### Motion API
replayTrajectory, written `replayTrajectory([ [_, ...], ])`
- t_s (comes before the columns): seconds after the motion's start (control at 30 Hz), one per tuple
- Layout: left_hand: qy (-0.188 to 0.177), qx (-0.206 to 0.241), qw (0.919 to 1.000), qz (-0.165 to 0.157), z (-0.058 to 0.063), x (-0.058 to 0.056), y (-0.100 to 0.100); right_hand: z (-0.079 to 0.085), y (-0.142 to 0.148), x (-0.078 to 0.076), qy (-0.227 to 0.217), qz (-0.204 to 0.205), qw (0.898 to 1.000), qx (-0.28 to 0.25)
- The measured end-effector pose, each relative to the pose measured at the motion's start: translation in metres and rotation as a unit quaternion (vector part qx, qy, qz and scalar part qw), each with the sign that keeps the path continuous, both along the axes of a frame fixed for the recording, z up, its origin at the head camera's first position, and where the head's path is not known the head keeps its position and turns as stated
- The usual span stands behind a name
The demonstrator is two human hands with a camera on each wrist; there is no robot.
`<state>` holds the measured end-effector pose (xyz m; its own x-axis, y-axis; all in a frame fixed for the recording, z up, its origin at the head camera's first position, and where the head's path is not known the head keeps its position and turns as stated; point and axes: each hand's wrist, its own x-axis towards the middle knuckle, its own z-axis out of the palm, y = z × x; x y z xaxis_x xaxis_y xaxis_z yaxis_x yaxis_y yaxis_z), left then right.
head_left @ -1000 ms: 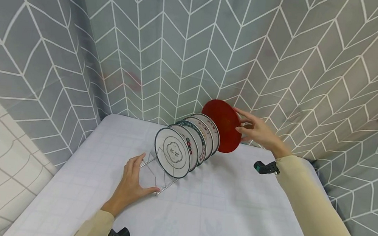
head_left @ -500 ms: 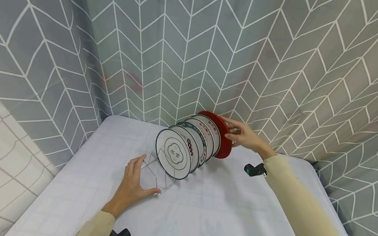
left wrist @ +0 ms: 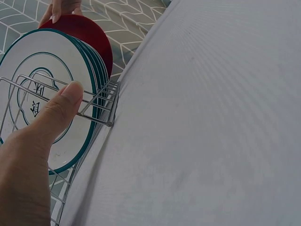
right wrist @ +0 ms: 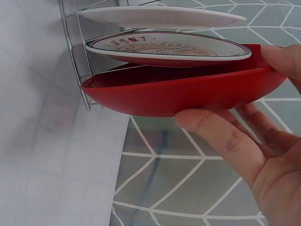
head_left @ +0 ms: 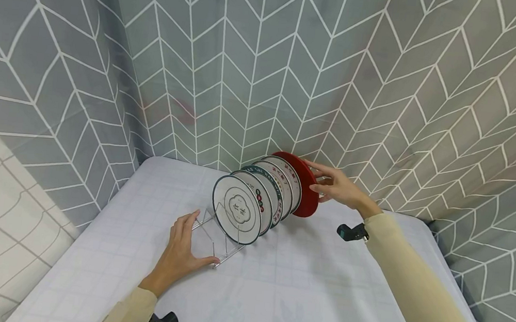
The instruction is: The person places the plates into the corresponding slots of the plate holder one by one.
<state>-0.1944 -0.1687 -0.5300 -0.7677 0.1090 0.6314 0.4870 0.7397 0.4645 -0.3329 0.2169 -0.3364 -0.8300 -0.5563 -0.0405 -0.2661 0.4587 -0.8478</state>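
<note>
My right hand (head_left: 337, 187) holds a red plate (head_left: 305, 202) by its outer edge, thumb on one face and fingers on the other. In the right wrist view the red plate (right wrist: 174, 99) has a deep, curved underside, and its far rim overlaps the end wires of a rack. My left hand (head_left: 179, 252) grips the near end of that wire dish rack (head_left: 229, 254), thumb and fingers on opposite rails. Several white plates with dark rims stand upright in the rack; the nearest white plate (head_left: 236, 211) faces my left hand. The left thumb (left wrist: 63, 106) lies against the wire.
The rack stands on a table (head_left: 253, 305) with a white cloth. Behind the table hangs a grey curtain (head_left: 229, 75) with white chevron lines, close behind the plates. A white plate (right wrist: 160, 15) stands beside the printed plate (right wrist: 141, 42) nearest the red one.
My right hand has moved left and down, bringing the red plate from beside the row to right behind the last white plate. The left hand stays in place.
</note>
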Motion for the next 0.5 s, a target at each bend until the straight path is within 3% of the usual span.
replayTrajectory([
  [0.5, 0.005, -0.001, 1.0, -0.002, 0.0, 0.0, 0.0, -0.008, 0.001, -0.011, -0.026, -0.013, 1.0, -0.01],
])
